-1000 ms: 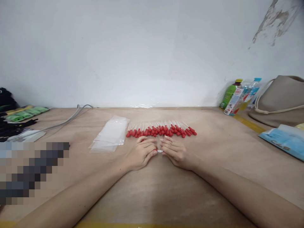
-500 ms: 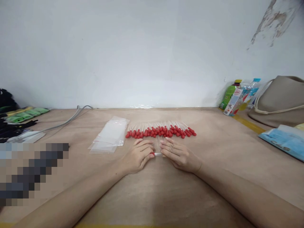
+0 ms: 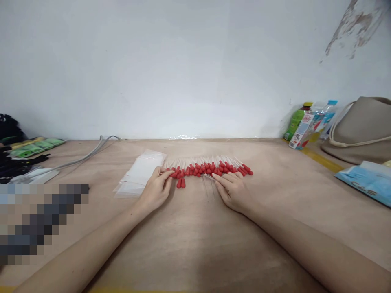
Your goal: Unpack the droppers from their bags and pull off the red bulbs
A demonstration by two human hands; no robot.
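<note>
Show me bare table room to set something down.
Bare: the table between left forearm and right forearm, and between the red-bulbed droppers and blue packet. Crowded: the middle, with left hand, right hand, droppers and plastic bags.

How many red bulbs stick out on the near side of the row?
2. One red bulb lies right of the left hand; the other red bulb is beside it, farther right. Both sit just nearer than the row of red bulbs; that hand may hide more.
</note>
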